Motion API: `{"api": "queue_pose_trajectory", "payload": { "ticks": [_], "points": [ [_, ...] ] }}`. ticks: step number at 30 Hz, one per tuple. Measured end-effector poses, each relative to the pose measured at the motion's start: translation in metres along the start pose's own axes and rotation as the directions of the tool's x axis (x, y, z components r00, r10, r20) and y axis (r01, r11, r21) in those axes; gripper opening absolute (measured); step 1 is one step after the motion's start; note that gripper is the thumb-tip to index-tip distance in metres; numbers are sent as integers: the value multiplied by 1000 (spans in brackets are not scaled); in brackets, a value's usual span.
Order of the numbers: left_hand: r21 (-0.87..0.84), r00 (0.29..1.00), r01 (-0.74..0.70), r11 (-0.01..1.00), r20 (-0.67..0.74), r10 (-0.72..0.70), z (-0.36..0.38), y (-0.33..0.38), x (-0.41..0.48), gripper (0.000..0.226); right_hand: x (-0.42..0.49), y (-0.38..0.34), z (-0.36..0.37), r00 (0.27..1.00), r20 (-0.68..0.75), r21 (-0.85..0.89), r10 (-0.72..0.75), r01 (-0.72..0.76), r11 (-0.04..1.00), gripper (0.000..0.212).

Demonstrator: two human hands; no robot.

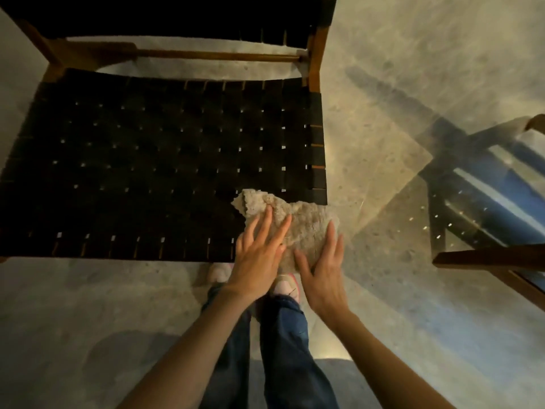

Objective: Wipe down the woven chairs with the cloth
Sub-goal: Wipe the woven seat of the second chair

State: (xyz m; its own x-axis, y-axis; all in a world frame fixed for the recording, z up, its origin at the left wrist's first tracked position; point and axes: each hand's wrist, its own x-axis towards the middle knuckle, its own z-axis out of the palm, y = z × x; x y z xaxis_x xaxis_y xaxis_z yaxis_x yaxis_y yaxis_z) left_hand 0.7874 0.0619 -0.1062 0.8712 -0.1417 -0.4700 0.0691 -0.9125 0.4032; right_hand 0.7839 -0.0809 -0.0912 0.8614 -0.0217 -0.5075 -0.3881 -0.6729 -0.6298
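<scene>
A chair with a dark woven seat [153, 160] and a wooden frame fills the upper left of the head view. A beige fluffy cloth [298, 219] lies on the seat's front right corner and hangs over the edge. My left hand [259, 255] presses flat on the cloth's left part with straight, spread fingers. My right hand [324, 270] lies flat against the cloth's right side, fingers straight, thumb reaching under the cloth's lower edge.
A second chair [483, 208] with a woven seat and wooden frame stands at the right edge, seen partly through a glassy reflection. The floor [88, 320] is mottled concrete. My legs in jeans and pale shoes [283, 287] stand just before the seat's front edge.
</scene>
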Motion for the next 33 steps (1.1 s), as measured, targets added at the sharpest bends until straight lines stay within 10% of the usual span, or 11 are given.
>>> {"api": "queue_pose_trajectory", "payload": {
  "ticks": [6, 12, 33],
  "points": [
    [-136, 999, -41, 990, -2, 41, -16, -10, 13, 58, 14, 12, 8, 994, -73, 197, 86, -70, 978, 70],
    [-119, 999, -34, 992, 32, 38, -17, 2, 16, 59, 26, 8, 10, 977, -129, -110, 170, -184, 977, 65],
    [-250, 999, 35, 968, 36, -26, -56, -18, 168, 58, 214, -46, -11, 985, -136, -66, -104, 95, 993, 47]
  ]
}}
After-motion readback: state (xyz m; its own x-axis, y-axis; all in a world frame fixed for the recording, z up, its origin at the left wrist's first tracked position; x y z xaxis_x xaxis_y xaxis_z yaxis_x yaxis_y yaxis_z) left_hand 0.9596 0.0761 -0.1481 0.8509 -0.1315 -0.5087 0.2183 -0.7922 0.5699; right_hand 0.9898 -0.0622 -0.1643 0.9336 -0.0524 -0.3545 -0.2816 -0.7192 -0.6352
